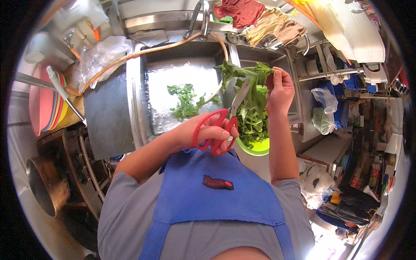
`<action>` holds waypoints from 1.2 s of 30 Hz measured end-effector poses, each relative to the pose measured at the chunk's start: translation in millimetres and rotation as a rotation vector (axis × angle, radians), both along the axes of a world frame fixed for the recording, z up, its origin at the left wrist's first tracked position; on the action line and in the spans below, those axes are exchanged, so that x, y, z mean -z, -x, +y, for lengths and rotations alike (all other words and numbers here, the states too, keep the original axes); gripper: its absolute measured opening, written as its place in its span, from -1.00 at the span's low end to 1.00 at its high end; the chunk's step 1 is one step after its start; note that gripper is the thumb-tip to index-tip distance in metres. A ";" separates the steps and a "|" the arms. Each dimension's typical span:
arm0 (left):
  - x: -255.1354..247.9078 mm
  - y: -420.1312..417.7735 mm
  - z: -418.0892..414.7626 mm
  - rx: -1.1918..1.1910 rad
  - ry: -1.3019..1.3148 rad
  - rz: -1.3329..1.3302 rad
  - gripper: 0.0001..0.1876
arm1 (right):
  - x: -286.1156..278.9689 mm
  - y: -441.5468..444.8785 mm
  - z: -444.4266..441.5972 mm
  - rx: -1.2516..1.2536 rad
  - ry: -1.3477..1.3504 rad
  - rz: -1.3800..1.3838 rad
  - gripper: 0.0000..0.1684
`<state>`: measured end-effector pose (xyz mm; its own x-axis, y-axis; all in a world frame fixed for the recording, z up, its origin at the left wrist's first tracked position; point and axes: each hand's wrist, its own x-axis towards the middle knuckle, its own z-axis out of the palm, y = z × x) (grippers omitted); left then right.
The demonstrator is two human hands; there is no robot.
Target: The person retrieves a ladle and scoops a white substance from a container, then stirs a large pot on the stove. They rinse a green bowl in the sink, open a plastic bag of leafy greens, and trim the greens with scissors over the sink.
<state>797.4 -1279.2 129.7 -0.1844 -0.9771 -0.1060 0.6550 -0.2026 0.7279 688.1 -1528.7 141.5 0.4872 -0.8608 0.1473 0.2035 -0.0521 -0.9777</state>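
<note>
My left hand (213,131) has its fingers through the red handles of a pair of scissors (234,107). The scissors' metal blades point up and to the right, against a bunch of leafy greens (256,74). My right hand (282,87) pinches the stem end of that bunch and holds it up over the right-hand sink basin. Below the bunch is a bright green plastic basin (258,149) with cut greens (250,125) inside, partly hidden by my right forearm. More leafy greens (184,100) lie in the water of the left sink basin (156,126).
A chrome faucet (205,19) and a tan hose (136,53) are at the sink's far side. Red cloth (239,13) and tan cloth (273,27) hang at the back right. A dark board (109,113), plastic bags (104,53) and coloured cutting boards (40,100) stand on the left.
</note>
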 end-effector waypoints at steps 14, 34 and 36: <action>6.7 -0.8 -0.1 -0.050 -0.027 0.114 -0.64 | -2.8 -14.1 31.8 0.039 0.359 0.065 -0.85; 36.0 -10.4 -12.1 0.059 0.149 0.366 -0.61 | 2.2 -15.7 8.3 -0.220 0.244 -0.096 -0.82; 35.7 -11.0 -11.2 0.053 0.159 0.381 -0.60 | 0.5 -16.6 7.2 -0.265 0.200 -0.121 -0.82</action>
